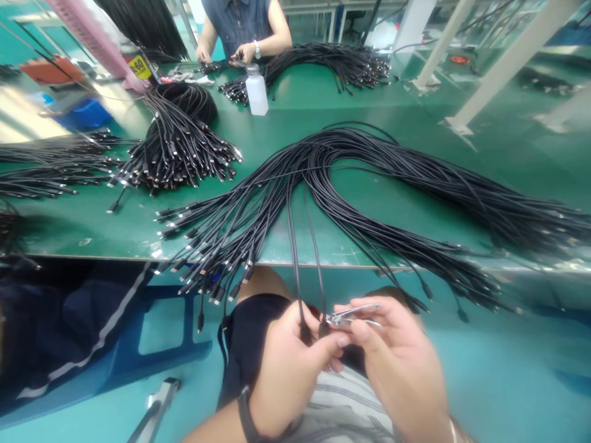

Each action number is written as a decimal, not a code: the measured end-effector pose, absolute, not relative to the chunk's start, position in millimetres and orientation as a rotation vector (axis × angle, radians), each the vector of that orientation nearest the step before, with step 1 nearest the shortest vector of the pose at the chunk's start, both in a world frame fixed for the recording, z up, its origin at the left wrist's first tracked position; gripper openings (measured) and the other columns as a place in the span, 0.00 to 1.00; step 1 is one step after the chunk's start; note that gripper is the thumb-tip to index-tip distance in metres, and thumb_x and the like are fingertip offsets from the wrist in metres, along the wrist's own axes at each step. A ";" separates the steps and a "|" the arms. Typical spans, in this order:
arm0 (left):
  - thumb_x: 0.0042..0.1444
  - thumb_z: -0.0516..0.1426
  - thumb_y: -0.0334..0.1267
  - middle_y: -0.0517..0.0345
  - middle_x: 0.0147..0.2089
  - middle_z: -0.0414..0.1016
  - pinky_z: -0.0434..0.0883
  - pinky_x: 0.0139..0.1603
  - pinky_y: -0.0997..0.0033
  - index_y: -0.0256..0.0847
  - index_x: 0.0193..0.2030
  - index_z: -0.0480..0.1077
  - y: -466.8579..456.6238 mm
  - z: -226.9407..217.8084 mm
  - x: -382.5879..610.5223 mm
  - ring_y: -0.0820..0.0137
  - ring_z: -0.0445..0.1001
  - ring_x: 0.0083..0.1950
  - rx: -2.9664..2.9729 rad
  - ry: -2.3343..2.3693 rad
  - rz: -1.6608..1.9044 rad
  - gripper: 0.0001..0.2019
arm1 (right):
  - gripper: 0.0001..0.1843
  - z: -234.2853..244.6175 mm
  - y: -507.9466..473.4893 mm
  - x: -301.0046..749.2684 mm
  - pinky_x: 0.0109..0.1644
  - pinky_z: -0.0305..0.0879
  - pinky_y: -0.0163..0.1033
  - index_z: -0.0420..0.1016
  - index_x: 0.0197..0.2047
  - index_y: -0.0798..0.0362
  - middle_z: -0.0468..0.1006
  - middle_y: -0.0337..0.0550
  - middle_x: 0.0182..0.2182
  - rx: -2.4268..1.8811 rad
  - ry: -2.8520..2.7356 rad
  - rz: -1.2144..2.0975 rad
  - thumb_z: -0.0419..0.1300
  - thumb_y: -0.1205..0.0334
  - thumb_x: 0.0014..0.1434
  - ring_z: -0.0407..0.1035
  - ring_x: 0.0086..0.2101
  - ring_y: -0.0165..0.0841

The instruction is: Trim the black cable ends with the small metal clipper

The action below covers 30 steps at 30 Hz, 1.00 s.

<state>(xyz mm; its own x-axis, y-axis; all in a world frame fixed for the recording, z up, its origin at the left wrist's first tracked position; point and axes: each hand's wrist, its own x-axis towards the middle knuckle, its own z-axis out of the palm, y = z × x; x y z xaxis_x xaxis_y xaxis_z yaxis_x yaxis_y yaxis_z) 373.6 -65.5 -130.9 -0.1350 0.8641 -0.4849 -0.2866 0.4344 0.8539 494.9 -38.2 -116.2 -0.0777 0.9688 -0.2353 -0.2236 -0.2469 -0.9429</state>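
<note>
Two black cables (295,258) run down from the bundle over the table edge to my left hand (295,363), which is closed on their connector ends above my lap. My right hand (397,363) grips a silver nail clipper (355,314) between thumb and fingers. The clipper's jaws are at the right-hand cable connector (324,327); whether they touch it I cannot tell. Right in front of me, a large bundle of black cables (318,151) arches across the table, its connector ends fanned out to the left and hanging over the near edge.
The green table (295,117) carries another cable pile (180,141) at left and a white bottle (257,92) farther back. Across the table a co-worker's hands (244,54) work beside more black cables (332,58). A blue stool (166,326) stands at lower left.
</note>
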 end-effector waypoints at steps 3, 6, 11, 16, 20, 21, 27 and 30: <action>0.47 0.68 0.39 0.63 0.21 0.76 0.69 0.21 0.77 0.42 0.26 0.58 -65.5 -130.0 372.6 0.71 0.74 0.19 0.577 1.365 1.077 0.20 | 0.06 -115.0 -37.5 495.9 0.28 0.77 0.29 0.75 0.36 0.48 0.84 0.39 0.32 -1.236 -0.983 1.503 0.67 0.57 0.59 0.80 0.28 0.31; 0.48 0.68 0.39 0.63 0.21 0.75 0.69 0.21 0.76 0.42 0.26 0.58 -65.6 -129.2 372.1 0.71 0.74 0.19 0.591 1.380 1.060 0.19 | 0.05 -115.4 -36.5 497.4 0.30 0.77 0.29 0.75 0.36 0.49 0.84 0.39 0.31 -1.313 -1.057 1.478 0.65 0.58 0.60 0.80 0.29 0.31; 0.48 0.68 0.42 0.65 0.20 0.72 0.67 0.22 0.75 0.43 0.25 0.57 -65.6 -132.5 372.8 0.72 0.72 0.18 0.642 1.409 0.989 0.20 | 0.05 -117.2 -36.2 499.6 0.36 0.78 0.32 0.73 0.39 0.48 0.83 0.41 0.36 -1.299 -1.080 1.472 0.62 0.56 0.63 0.80 0.34 0.33; 0.50 0.68 0.46 0.66 0.21 0.65 0.58 0.26 0.78 0.39 0.25 0.65 -68.7 -133.7 368.0 0.78 0.61 0.24 0.923 1.385 0.919 0.18 | 0.04 -111.1 -28.0 505.7 0.42 0.76 0.36 0.73 0.41 0.46 0.82 0.40 0.37 -1.184 -1.353 1.534 0.61 0.57 0.64 0.79 0.38 0.34; 0.63 0.54 0.52 0.63 0.26 0.68 0.62 0.28 0.77 0.37 0.40 0.71 -74.5 -132.6 360.6 0.77 0.63 0.24 0.676 1.034 0.882 0.18 | 0.10 -113.7 -7.8 528.1 0.53 0.70 0.52 0.74 0.45 0.47 0.80 0.47 0.45 -1.576 -1.647 0.803 0.59 0.52 0.64 0.75 0.46 0.44; 0.63 0.54 0.52 0.60 0.28 0.71 0.64 0.28 0.76 0.36 0.47 0.72 -75.8 -133.1 359.1 0.76 0.67 0.24 0.592 0.946 0.854 0.20 | 0.12 -115.5 -1.9 535.4 0.58 0.65 0.57 0.74 0.45 0.49 0.79 0.50 0.46 -1.645 -1.707 0.566 0.59 0.52 0.64 0.73 0.49 0.47; 0.57 0.62 0.44 0.45 0.38 0.81 0.71 0.26 0.77 0.34 0.49 0.73 -76.0 -134.7 358.2 0.69 0.80 0.28 0.408 0.802 0.817 0.18 | 0.12 -115.0 0.6 552.8 0.65 0.53 0.63 0.76 0.40 0.49 0.80 0.52 0.47 -1.670 -1.684 0.558 0.61 0.49 0.61 0.70 0.55 0.51; 0.52 0.66 0.39 0.51 0.28 0.80 0.72 0.24 0.78 0.33 0.36 0.74 -71.1 -128.9 362.7 0.70 0.79 0.24 0.386 0.974 0.900 0.10 | 0.10 -112.3 -20.3 538.0 0.52 0.73 0.51 0.75 0.41 0.46 0.82 0.46 0.45 -1.437 -1.328 1.323 0.63 0.50 0.61 0.76 0.48 0.45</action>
<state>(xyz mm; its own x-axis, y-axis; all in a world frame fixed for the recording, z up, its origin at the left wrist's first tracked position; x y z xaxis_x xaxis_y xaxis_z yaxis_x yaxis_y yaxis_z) 362.7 -71.1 -128.9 0.2517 0.7998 -0.5449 -0.4798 0.5921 0.6475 538.0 -20.3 -112.3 -0.0774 0.9792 -0.1878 0.1917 -0.1702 -0.9666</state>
